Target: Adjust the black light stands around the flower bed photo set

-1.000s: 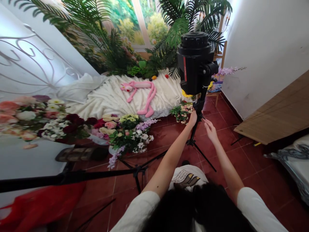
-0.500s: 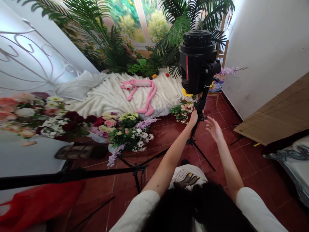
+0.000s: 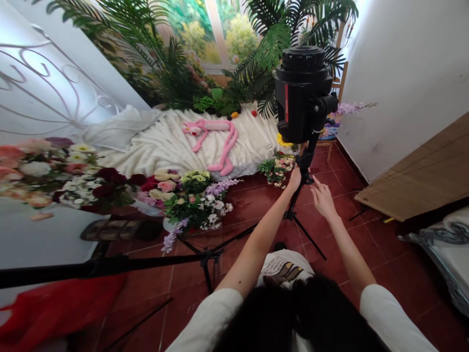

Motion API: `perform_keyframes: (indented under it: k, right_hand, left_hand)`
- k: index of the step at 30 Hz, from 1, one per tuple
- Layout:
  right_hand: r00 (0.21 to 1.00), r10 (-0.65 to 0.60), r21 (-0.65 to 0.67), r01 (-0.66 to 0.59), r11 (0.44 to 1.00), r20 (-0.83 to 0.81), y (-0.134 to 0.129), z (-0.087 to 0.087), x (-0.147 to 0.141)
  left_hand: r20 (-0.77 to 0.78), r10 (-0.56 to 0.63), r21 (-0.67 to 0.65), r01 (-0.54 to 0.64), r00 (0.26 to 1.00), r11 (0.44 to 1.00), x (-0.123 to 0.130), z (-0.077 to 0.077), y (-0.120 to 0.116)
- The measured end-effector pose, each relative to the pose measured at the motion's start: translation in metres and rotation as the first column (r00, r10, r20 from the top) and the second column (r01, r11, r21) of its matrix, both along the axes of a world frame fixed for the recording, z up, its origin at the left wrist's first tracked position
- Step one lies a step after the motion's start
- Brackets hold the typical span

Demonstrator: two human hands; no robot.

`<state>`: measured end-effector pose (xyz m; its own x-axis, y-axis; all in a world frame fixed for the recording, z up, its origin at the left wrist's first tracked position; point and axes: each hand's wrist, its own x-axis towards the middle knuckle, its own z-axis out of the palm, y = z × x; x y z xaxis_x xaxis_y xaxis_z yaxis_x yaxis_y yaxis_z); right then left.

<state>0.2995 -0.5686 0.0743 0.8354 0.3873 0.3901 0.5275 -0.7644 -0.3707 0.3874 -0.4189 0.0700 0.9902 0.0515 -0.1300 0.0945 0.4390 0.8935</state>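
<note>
A black studio light [image 3: 302, 100] with a red stripe on its side sits on top of a black light stand [image 3: 292, 205]. My left hand [image 3: 295, 179] is closed around the stand's upper column, just below the light's mount; some of its fingers are hidden behind the column. My right hand [image 3: 324, 199] is at the right of the column with fingers stretched out. Its fingertips are close to a black knob [image 3: 308, 181] on the stand, and I cannot tell whether they touch it.
Artificial flowers [image 3: 198, 200] fill the left, beside a second black stand [image 3: 110, 266] lying across the view. A pink plush toy [image 3: 220, 126] lies on a white fur blanket [image 3: 161, 139]. A brown board [image 3: 414, 171] leans at right. Stand legs spread over the red tiles [image 3: 238, 208].
My right hand has turned and moved slightly left, its fingers straighter and nearer the stand's knob. The light has shifted slightly right in view. My left hand keeps its grip on the column.
</note>
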Motion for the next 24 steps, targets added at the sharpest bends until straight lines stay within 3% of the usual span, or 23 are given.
perform_keyframes:
  k: [4,8,11,14,20,24]
  right_hand:
    - [1.0,-0.004,-0.012,0.004,1.0,-0.013,-0.003,-0.005,0.002]
    - [0.999,0.012,0.181,-0.005,0.984,-0.035,0.002,-0.011,0.006]
    - [0.999,0.008,0.392,0.012,0.92,-0.049,0.011,-0.014,0.008]
    - [0.994,-0.055,0.524,0.096,0.846,-0.092,0.024,-0.016,0.007]
    - [0.951,-0.232,0.63,0.309,0.713,-0.204,0.047,-0.014,0.001]
    - [0.934,-0.28,0.645,0.357,0.676,-0.222,0.056,-0.011,-0.001]
  left_hand:
    - [0.001,0.021,0.023,-0.021,1.0,1.0,0.001,0.0,0.0]
    - [0.006,0.043,0.064,-0.043,0.999,0.997,0.001,0.003,0.001]
    - [-0.002,0.041,0.08,-0.04,0.999,0.996,0.001,0.003,0.002]
    - [0.016,0.04,0.088,-0.041,0.999,0.995,0.0,0.002,0.002]
    - [0.013,0.048,0.097,-0.049,0.999,0.994,-0.004,0.009,0.003]
    - [0.002,0.031,0.106,-0.031,1.0,0.994,-0.007,0.013,0.003]
